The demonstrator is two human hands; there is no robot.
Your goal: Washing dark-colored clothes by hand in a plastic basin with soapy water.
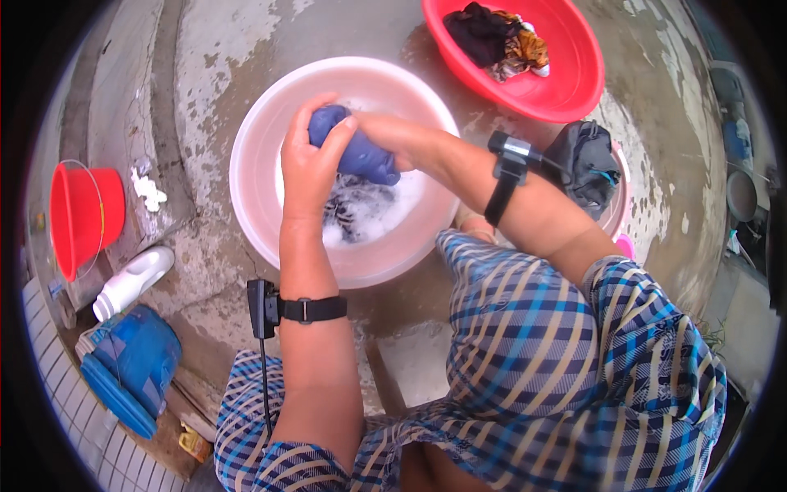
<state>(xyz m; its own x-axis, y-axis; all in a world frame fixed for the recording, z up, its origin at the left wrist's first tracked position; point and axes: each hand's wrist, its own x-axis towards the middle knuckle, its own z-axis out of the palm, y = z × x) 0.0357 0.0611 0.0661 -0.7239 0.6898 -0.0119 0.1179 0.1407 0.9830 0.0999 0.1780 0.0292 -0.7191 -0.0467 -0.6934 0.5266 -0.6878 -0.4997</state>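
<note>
A bunched-up blue cloth point(365, 158) is squeezed between my two hands over a wide pale pink basin point(258, 209). My left hand point(310, 160) wraps around its left end, thumb across the front. At the other end, my right hand point(395, 135) is closed on the same cloth, its fingers partly hidden. White suds point(385, 213) float in the basin below, with a dark patterned cloth point(357, 201) lying in them.
A red basin point(566, 82) at the far right holds dark and orange-brown clothes point(492, 41). Dark grey clothing point(584, 164) fills a pink basin beside my right forearm. To the left stand a red bucket point(86, 217), a white bottle point(135, 280) lying tilted, and a blue container point(139, 357).
</note>
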